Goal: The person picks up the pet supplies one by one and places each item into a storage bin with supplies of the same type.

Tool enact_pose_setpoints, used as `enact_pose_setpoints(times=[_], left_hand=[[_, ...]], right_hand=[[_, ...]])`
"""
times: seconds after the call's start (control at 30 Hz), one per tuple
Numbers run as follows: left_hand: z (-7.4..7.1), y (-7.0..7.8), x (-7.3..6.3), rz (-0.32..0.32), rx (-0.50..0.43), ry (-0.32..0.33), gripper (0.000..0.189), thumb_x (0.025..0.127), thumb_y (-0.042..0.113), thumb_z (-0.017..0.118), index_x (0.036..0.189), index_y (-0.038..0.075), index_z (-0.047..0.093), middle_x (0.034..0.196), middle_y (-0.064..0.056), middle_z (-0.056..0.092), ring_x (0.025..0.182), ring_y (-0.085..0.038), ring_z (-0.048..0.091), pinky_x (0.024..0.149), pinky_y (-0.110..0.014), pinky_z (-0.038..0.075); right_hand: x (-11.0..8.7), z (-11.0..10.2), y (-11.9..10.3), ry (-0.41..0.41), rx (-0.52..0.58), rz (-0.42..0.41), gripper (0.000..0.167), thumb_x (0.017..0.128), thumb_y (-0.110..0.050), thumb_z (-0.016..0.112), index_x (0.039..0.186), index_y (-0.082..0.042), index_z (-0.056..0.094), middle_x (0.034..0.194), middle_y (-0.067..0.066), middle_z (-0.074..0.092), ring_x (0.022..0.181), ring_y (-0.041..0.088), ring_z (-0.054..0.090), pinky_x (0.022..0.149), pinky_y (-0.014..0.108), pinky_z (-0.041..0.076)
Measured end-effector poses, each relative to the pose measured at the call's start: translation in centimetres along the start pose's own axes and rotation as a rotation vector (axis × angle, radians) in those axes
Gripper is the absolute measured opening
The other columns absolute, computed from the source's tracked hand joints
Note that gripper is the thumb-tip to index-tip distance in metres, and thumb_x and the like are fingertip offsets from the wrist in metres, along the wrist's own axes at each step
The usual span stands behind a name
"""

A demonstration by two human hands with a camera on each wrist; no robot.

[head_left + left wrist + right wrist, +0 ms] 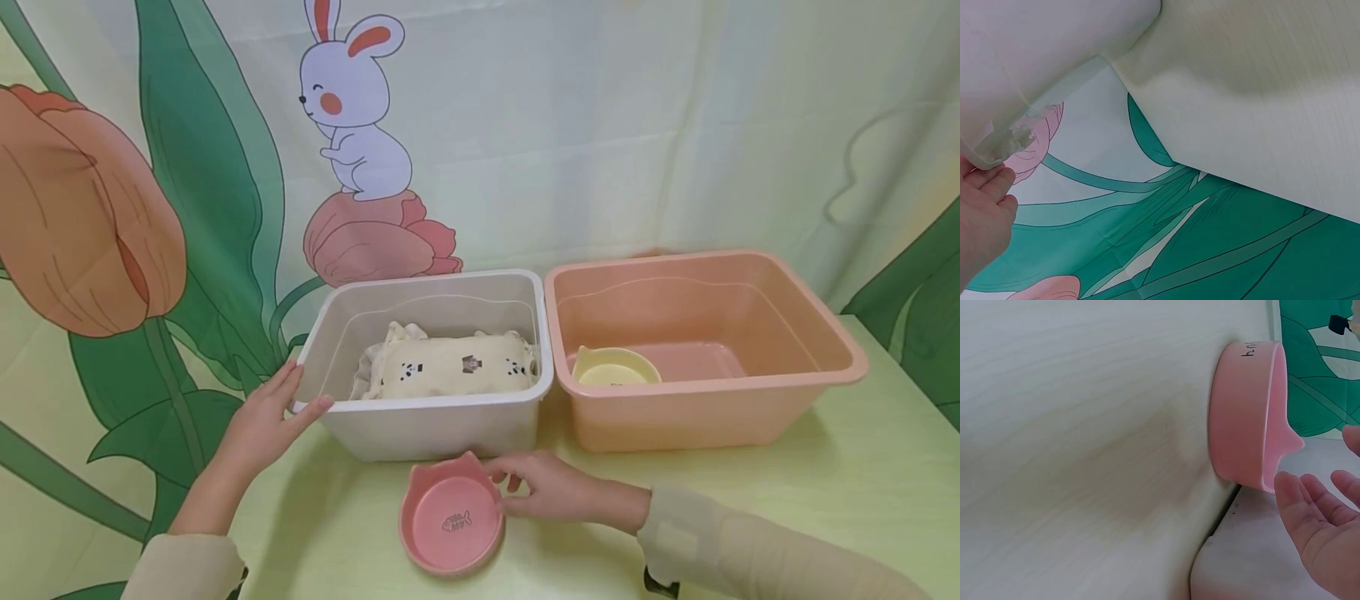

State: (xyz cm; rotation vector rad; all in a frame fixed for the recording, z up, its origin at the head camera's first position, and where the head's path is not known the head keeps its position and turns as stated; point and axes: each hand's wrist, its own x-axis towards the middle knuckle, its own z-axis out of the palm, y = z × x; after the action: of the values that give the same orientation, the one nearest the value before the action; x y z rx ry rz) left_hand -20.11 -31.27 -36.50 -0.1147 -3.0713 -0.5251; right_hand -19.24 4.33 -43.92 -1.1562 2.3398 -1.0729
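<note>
My left hand [264, 422] holds the front left corner of a white plastic bin [450, 406], its thumb along the front rim and its fingers at the left side. Inside that bin lies a cream cushion [442, 367] with frilled edges and small animal prints. In front of the bin, a pink cat-eared bowl [450, 533] with a fishbone mark sits upright on the table. Beside its right edge is my right hand [551, 490], fingers and thumb loosely spread, fingertips right at the rim. Dark lettering marks the bowl's outer wall [1241, 412] in the right wrist view.
A larger peach bin [697, 410] stands directly right of the white one, with a yellow cat-eared bowl [617, 367] inside. Both bins stand on a pale green table [750, 500]. Behind it hangs a curtain [570, 125] printed with a rabbit and tulips.
</note>
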Motion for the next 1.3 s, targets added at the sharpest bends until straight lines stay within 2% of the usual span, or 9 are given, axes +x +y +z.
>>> enact_pose_setpoints(times=[0.3,0.67,0.83,1.17,1.3], left_hand=[[-0.2,0.1,0.1,-0.002,0.007,0.003,0.080,0.086,0.055,0.040,0.140,0.001,0.017,0.147,-0.019,0.014,0.127,-0.047,0.020,0.095,-0.065,0.022],[-0.2,0.1,0.1,0.000,0.007,0.000,0.080,0.087,0.055,0.040,0.140,0.000,0.017,0.147,-0.019,0.014,0.127,-0.047,0.020,0.096,-0.065,0.021],[-0.2,0.2,0.0,0.000,0.007,0.002,0.079,0.087,0.054,0.040,0.140,0.000,0.018,0.147,-0.019,0.015,0.127,-0.048,0.021,0.095,-0.065,0.022],[-0.1,0.0,0.0,0.000,0.009,0.002,0.080,0.087,0.055,0.041,0.140,0.000,0.018,0.147,-0.018,0.014,0.127,-0.048,0.020,0.096,-0.064,0.022],[-0.1,0.0,-0.1,0.000,0.008,0.003,0.080,0.086,0.055,0.041,0.140,0.000,0.018,0.147,-0.018,0.014,0.127,-0.048,0.020,0.096,-0.064,0.022]], right_hand=[[0.3,0.5,0.5,-0.017,0.073,0.024,0.045,0.082,-0.019,0.062,0.125,-0.014,0.051,0.115,0.002,0.060,0.098,0.019,0.056,0.078,0.021,0.047],[0.2,1.3,0.9,0.036,0.143,-0.014,0.046,0.078,-0.008,0.063,0.123,-0.011,0.053,0.112,0.007,0.060,0.097,0.024,0.056,0.077,0.022,0.049],[0.1,1.8,1.3,0.053,0.166,-0.017,0.048,0.078,-0.007,0.063,0.124,-0.007,0.051,0.118,0.009,0.058,0.100,0.027,0.056,0.076,0.024,0.050],[-0.2,2.5,1.3,0.059,0.151,0.099,0.048,0.077,-0.010,0.065,0.123,-0.007,0.050,0.117,0.011,0.056,0.100,0.025,0.054,0.076,0.025,0.050],[-0.2,2.8,1.3,0.081,0.141,0.115,0.053,0.076,-0.012,0.066,0.125,-0.007,0.048,0.116,0.011,0.055,0.096,0.024,0.054,0.074,0.022,0.049]])
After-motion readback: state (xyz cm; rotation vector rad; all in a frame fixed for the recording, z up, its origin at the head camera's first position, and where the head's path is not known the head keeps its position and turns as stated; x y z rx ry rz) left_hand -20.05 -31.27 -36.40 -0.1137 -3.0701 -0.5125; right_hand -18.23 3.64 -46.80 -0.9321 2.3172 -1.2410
